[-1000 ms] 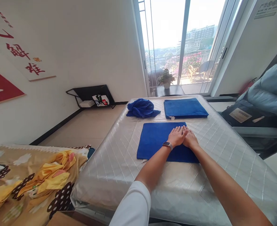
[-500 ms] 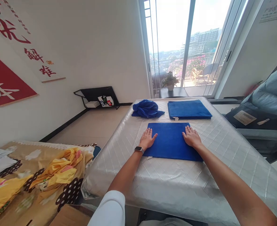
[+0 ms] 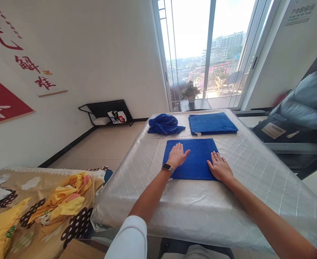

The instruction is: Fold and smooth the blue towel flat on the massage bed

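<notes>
A flat, folded blue towel (image 3: pixel 194 158) lies in front of me on the table with the shiny silver cover (image 3: pixel 201 207). My left hand (image 3: pixel 177 155) rests flat on the left part of the towel, fingers out and thumb apart. On its right edge lies my right hand (image 3: pixel 220 166), also flat with the fingers stretched. Behind the towel, a crumpled blue cloth (image 3: pixel 165 124) sits at the left. To its right is a neat stack of folded blue towels (image 3: pixel 212 123) with a small white tag at its front edge.
To the left, a patterned blanket (image 3: pixel 31 182) carries yellow clothing (image 3: pixel 67 196). A cardboard box (image 3: pixel 81 249) stands low beside the table. At the right is a dark chair (image 3: pixel 295 147) with a grey-blue puffy item (image 3: pixel 309 95). A potted plant (image 3: pixel 191 92) stands by the glass door.
My left hand has moved inward from the towel's left edge. My right hand remains near the right edge, slightly lower. The view has shifted a little to the right.
</notes>
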Available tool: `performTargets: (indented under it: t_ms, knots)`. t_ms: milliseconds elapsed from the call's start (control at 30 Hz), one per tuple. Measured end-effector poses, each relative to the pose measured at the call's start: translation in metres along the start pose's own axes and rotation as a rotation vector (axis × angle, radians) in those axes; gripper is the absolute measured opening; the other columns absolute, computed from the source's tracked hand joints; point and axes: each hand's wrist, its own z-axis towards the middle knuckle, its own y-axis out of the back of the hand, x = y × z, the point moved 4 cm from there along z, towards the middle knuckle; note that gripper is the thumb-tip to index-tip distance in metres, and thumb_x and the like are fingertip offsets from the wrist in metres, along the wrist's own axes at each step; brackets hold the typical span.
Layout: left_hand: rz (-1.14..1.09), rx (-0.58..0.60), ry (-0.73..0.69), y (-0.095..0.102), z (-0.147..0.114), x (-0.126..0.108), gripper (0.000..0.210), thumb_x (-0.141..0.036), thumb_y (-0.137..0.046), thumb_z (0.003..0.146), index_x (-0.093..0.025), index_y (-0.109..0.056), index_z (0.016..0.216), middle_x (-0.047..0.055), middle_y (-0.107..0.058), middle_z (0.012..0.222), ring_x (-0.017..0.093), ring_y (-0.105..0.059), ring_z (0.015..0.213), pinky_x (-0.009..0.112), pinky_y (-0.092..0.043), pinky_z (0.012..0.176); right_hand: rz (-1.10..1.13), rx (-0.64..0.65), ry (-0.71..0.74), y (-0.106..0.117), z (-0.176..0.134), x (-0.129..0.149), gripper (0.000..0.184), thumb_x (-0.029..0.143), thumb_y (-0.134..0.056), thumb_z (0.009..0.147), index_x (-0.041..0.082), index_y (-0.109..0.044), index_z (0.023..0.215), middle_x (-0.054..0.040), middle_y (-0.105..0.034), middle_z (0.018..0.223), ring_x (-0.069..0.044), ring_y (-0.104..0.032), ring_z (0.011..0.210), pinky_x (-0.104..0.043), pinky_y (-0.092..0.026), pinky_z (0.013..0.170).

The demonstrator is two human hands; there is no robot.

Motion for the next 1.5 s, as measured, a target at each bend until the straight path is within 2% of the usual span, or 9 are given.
performTargets:
  t_ms: [133, 233, 333, 667, 833, 1067, 1200, 1400, 1500]
  knots:
    - [-0.079, -0.082, -0.328, -0.017, -0.001, -0.101, 0.077, -0.059, -0.003, 0.102, -0.013, -0.037, 0.154, 0.009, -0.035, 0.161, 0.021, -0.025, 0.151, 0.037, -0.017, 0.124, -0.005, 0.000, 0.029, 0.001, -0.002, -0.001, 0.065, 0.036, -0.022, 0.101, 0.005, -0.030, 0.157, -0.0139, -0.026, 0.164, -0.025, -0.021, 0.152, -0.042, -0.018, 0.123]
    - [-0.107, -0.061, -0.341, -0.033, -0.002, -0.130, 0.076, -0.058, -0.004, 0.103, -0.012, -0.036, 0.155, 0.010, -0.034, 0.162, 0.021, -0.025, 0.151, 0.038, -0.019, 0.124, -0.016, -0.013, 0.048, 0.001, -0.004, -0.002, 0.063, 0.030, -0.021, 0.100, 0.005, -0.031, 0.157, -0.0135, -0.026, 0.164, -0.024, -0.021, 0.152, -0.041, -0.019, 0.123]
    - [-0.111, 0.003, -0.293, -0.038, -0.010, -0.110, 0.076, -0.059, -0.005, 0.103, -0.012, -0.035, 0.155, 0.010, -0.032, 0.163, 0.021, -0.024, 0.152, 0.038, -0.019, 0.125, -0.018, -0.016, 0.036, 0.001, -0.004, -0.002, 0.065, 0.036, -0.021, 0.101, 0.003, -0.032, 0.156, -0.0144, -0.027, 0.164, -0.026, -0.024, 0.151, -0.042, -0.019, 0.123]
    - [-0.017, 0.090, 0.060, -0.021, -0.092, 0.043, 0.078, -0.064, -0.007, 0.101, -0.016, -0.019, 0.161, 0.007, -0.020, 0.166, 0.022, -0.013, 0.154, 0.039, -0.015, 0.126, 0.023, -0.044, 0.021, 0.000, -0.001, 0.000, 0.067, 0.042, -0.022, 0.101, 0.005, -0.033, 0.156, -0.0152, -0.028, 0.163, -0.026, -0.024, 0.151, -0.044, -0.018, 0.123]
    - [-0.007, 0.073, 0.069, -0.020, -0.105, 0.051, 0.081, -0.065, -0.009, 0.100, -0.013, -0.020, 0.160, 0.009, -0.018, 0.166, 0.023, -0.013, 0.154, 0.038, -0.018, 0.124, -0.041, -0.070, 0.009, 0.009, -0.007, 0.002, 0.063, 0.038, -0.024, 0.101, 0.006, -0.036, 0.155, -0.0140, -0.033, 0.162, -0.028, -0.025, 0.151, -0.047, -0.016, 0.123]
    - [0.003, 0.104, 0.088, -0.012, -0.102, 0.049, 0.083, -0.067, -0.010, 0.099, -0.012, -0.023, 0.160, 0.010, -0.023, 0.165, 0.025, -0.015, 0.153, 0.042, -0.017, 0.125, -0.009, -0.036, 0.052, 0.000, -0.059, -0.006, 0.069, 0.047, -0.024, 0.100, 0.008, -0.035, 0.156, -0.0121, -0.027, 0.163, -0.026, -0.022, 0.152, -0.046, -0.021, 0.123]
    - [0.012, 0.024, 0.121, -0.004, -0.085, 0.012, 0.089, -0.069, -0.006, 0.098, -0.008, -0.026, 0.158, 0.013, -0.023, 0.165, 0.029, -0.014, 0.153, 0.045, -0.016, 0.125, 0.016, -0.004, 0.040, -0.009, -0.072, -0.008, 0.072, 0.049, -0.021, 0.101, 0.007, -0.030, 0.158, -0.0092, -0.021, 0.165, -0.023, -0.018, 0.153, -0.044, -0.020, 0.124]
    - [-0.095, 0.010, -0.375, -0.021, -0.052, -0.124, 0.079, -0.060, -0.007, 0.102, -0.008, -0.032, 0.156, 0.012, -0.026, 0.164, 0.021, -0.017, 0.153, 0.037, -0.016, 0.125, 0.014, -0.043, 0.063, -0.008, -0.072, -0.009, 0.066, 0.041, -0.026, 0.100, 0.010, -0.034, 0.157, -0.0098, -0.028, 0.163, -0.023, -0.019, 0.153, -0.044, -0.020, 0.124]
    - [-0.104, 0.017, -0.436, -0.028, -0.047, -0.149, 0.076, -0.058, -0.008, 0.103, -0.008, -0.031, 0.156, 0.012, -0.027, 0.164, 0.021, -0.018, 0.153, 0.038, -0.017, 0.125, 0.025, -0.060, 0.084, -0.006, -0.074, -0.009, 0.061, 0.032, -0.024, 0.100, 0.012, -0.034, 0.157, -0.0087, -0.031, 0.163, -0.021, -0.019, 0.153, -0.043, -0.021, 0.124]
